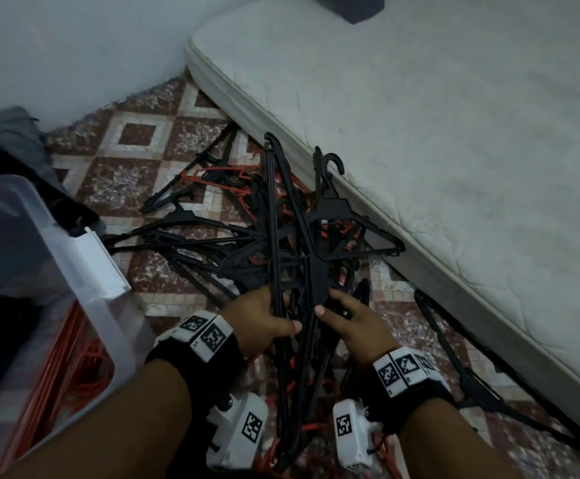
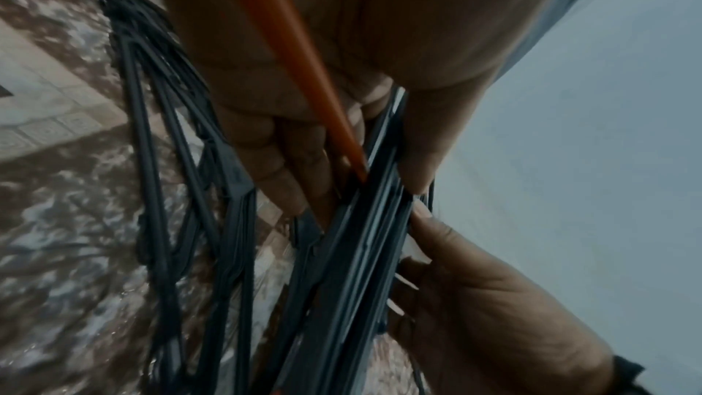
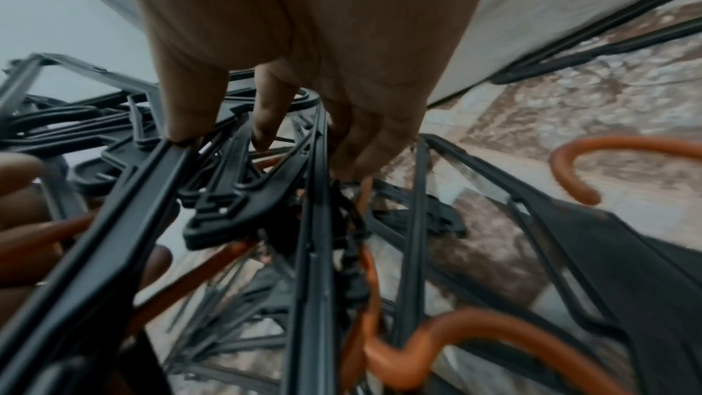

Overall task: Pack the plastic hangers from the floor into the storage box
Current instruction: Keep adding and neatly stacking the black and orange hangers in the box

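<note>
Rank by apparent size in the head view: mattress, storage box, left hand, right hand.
1. mattress
2. storage box, partly cut off by the frame
3. left hand and right hand look alike; no ranking.

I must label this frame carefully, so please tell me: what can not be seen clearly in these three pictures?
- How many black plastic hangers are tangled on the patterned floor: head view, they overlap.
- How full the clear plastic storage box is: head view, cut off by the left edge; only orange hangers show through its wall.
- Left hand fingertips: hidden behind the hangers it grips.
- Right hand grip: right wrist view is blurred.
</note>
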